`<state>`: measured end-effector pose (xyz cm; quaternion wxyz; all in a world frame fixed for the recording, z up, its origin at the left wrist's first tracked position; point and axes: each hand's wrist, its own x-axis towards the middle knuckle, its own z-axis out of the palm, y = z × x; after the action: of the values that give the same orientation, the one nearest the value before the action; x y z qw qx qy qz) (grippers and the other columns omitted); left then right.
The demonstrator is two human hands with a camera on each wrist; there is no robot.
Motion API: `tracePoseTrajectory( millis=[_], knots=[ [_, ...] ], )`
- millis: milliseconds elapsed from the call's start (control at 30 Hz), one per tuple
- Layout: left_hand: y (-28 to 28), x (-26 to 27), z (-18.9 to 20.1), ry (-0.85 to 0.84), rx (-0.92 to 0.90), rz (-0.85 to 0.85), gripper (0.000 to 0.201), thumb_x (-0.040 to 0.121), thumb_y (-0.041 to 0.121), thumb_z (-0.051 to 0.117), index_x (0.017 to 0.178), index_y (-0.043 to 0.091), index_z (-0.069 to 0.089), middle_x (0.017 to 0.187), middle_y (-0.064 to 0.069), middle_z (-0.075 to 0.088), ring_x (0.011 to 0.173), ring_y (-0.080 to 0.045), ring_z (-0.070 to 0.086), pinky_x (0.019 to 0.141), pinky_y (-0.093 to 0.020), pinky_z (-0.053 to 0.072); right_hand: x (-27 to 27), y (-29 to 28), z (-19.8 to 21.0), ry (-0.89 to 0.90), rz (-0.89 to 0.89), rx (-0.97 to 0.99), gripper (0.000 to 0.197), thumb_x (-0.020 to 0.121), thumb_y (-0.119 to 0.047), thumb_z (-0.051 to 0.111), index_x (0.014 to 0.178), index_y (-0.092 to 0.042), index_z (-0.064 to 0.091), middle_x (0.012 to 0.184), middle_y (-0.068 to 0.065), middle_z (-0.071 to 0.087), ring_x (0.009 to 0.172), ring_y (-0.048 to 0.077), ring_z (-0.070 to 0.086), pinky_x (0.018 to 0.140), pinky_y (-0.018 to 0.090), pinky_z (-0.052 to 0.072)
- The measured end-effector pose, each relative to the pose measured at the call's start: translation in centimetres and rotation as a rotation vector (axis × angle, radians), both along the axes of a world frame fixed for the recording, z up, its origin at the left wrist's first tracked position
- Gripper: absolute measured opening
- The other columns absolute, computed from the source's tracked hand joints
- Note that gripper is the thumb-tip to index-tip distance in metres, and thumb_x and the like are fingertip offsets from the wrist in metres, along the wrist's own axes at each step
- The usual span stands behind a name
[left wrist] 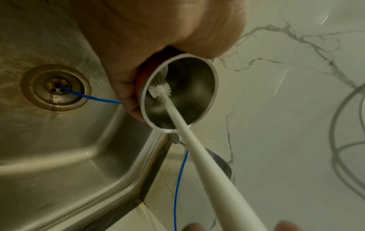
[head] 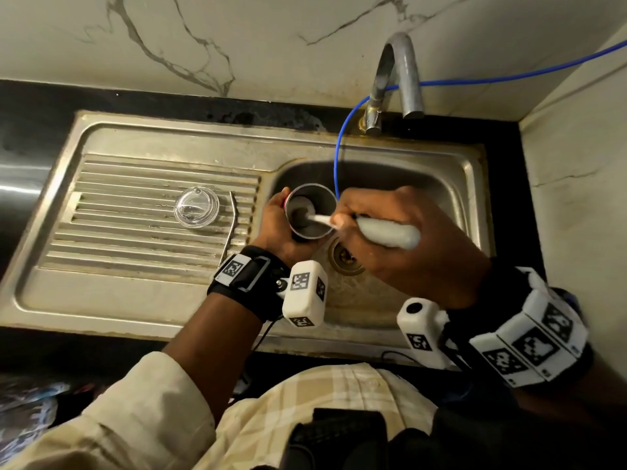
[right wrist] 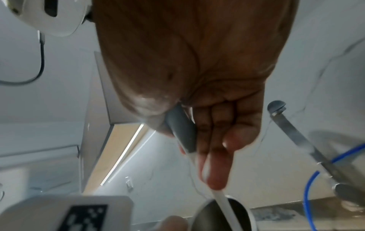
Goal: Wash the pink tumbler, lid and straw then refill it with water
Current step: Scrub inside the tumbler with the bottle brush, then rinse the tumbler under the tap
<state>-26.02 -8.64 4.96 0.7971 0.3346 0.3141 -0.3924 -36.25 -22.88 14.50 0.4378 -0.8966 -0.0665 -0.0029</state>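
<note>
While left hand point(head: 276, 222) grips tumbler point(head: 310, 212), right hand point(head: 407, 232) clasps brush point(left wrist: 160, 90), apparently scrubbing.

The left hand point(head: 276, 222) is curled around the tumbler point(head: 310, 212) over the sink basin; the right hand point(head: 403, 239) is closed on the brush handle point(head: 390, 232), index finger extended.

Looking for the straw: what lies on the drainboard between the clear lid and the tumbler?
In the head view, a bent metal straw lies between the clear lid and the tumbler.
</note>
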Motion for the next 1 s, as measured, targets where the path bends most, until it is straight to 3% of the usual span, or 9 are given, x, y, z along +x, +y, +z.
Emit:
tracePoseTrajectory(
  millis=[133, 267, 400, 500, 600, 667, 767, 867, 1000],
  knots=[
    [0.0, -0.1, 0.0, 0.028, 0.029, 0.009, 0.055, 0.109, 0.046, 0.038, 0.093, 0.002, 0.067, 0.082, -0.018, 0.072, 0.059, -0.031, 0.073, 0.049, -0.036, 0.06, -0.2, -0.7, -0.6, 0.034, 0.023, 0.01, 0.019, 0.103, -0.014, 0.064, 0.084, -0.014, 0.064, 0.062, -0.004, 0.058, 0.056, 0.016, 0.056, 0.057, 0.016, 0.035],
    [-0.2, -0.2, 0.0, 0.042, 0.028, -0.023, 0.059, 0.106, 0.053, 0.038, 0.102, 0.002, 0.069, 0.089, -0.019, 0.075, 0.089, -0.033, 0.067, 0.076, -0.044, 0.053, -0.1, -1.8, -0.5, -0.012, -0.016, -0.025, 0.018, 0.103, -0.019, 0.063, 0.086, -0.018, 0.066, 0.065, -0.007, 0.06, 0.06, 0.019, 0.061, 0.059, 0.022, 0.039],
    [0.0, 0.6, -0.2, 0.03, 0.029, -0.042, 0.059, 0.103, 0.056, 0.042, 0.106, 0.004, 0.07, 0.091, -0.019, 0.077, 0.081, -0.033, 0.073, 0.064, -0.039, 0.064, -1.1, -1.6, -0.7, 0.06, 0.042, 0.081, 0.011, 0.103, -0.013, 0.064, 0.093, -0.013, 0.07, 0.068, -0.003, 0.065, 0.06, 0.017, 0.063, 0.056, 0.027, 0.044],
    [0.0, 1.0, -0.6, 0.03, 0.04, -0.009, 0.056, 0.102, 0.054, 0.046, 0.104, 0.005, 0.072, 0.092, -0.018, 0.077, 0.072, -0.032, 0.077, 0.074, -0.04, 0.063, -2.2, -3.2, -0.7, 0.091, -0.1, 0.303, 0.014, 0.104, -0.015, 0.062, 0.099, -0.007, 0.072, 0.074, 0.012, 0.072, 0.062, 0.025, 0.07, 0.059, 0.044, 0.059],
    [-0.2, 1.4, -0.3, 0.001, 0.041, -0.024, 0.052, 0.104, 0.051, 0.045, 0.098, 0.007, 0.072, 0.086, -0.015, 0.078, 0.069, -0.03, 0.076, 0.077, -0.041, 0.059, -4.5, -6.1, 0.1, 0.012, -0.282, 0.458, 0.02, 0.1, -0.017, 0.055, 0.097, -0.009, 0.073, 0.069, 0.013, 0.072, 0.058, 0.027, 0.07, 0.056, 0.032, 0.059],
    [-0.7, 1.4, -0.2, -0.042, 0.064, 0.003, 0.045, 0.106, 0.047, 0.046, 0.097, 0.01, 0.07, 0.079, -0.012, 0.078, 0.073, -0.028, 0.074, 0.078, -0.041, 0.056, -6.3, -8.7, 1.0, -0.044, -0.411, 0.491, 0.022, 0.1, -0.027, 0.058, 0.09, -0.022, 0.078, 0.066, 0.01, 0.071, 0.056, 0.025, 0.069, 0.054, 0.03, 0.059],
    [-1.5, 1.3, -0.2, -0.078, 0.068, -0.01, 0.042, 0.104, 0.048, 0.048, 0.101, 0.012, 0.071, 0.086, -0.01, 0.079, 0.083, -0.028, 0.074, 0.09, -0.041, 0.054, -8.6, -12.3, 2.2, -0.002, -0.506, 0.476, 0.035, 0.085, -0.064, 0.073, 0.087, -0.03, 0.078, 0.07, 0.008, 0.073, 0.06, 0.023, 0.073, 0.057, 0.028, 0.061],
    [-2.1, 1.0, -0.4, -0.044, 0.055, -0.073, 0.049, 0.1, 0.053, 0.053, 0.103, 0.009, 0.074, 0.102, -0.014, 0.078, 0.097, -0.031, 0.072, 0.094, -0.045, 0.053, -9.7, -14.3, 0.7, -0.032, -0.574, 0.345, 0.016, 0.094, -0.041, 0.07, 0.09, -0.026, 0.075, 0.078, 0.009, 0.075, 0.07, 0.023, 0.076, 0.066, 0.027, 0.063],
    [-3.3, 0.6, -0.8, -0.053, 0.07, -0.127, 0.043, 0.098, 0.053, 0.057, 0.101, 0.012, 0.073, 0.104, -0.013, 0.076, 0.098, -0.03, 0.07, 0.097, -0.046, 0.052, -9.5, -16.4, -3.2, -0.147, -0.614, -0.034, 0.003, 0.098, -0.015, 0.072, 0.097, -0.017, 0.071, 0.086, 0.001, 0.075, 0.078, 0.018, 0.074, 0.074, 0.031, 0.058]
  ],
)
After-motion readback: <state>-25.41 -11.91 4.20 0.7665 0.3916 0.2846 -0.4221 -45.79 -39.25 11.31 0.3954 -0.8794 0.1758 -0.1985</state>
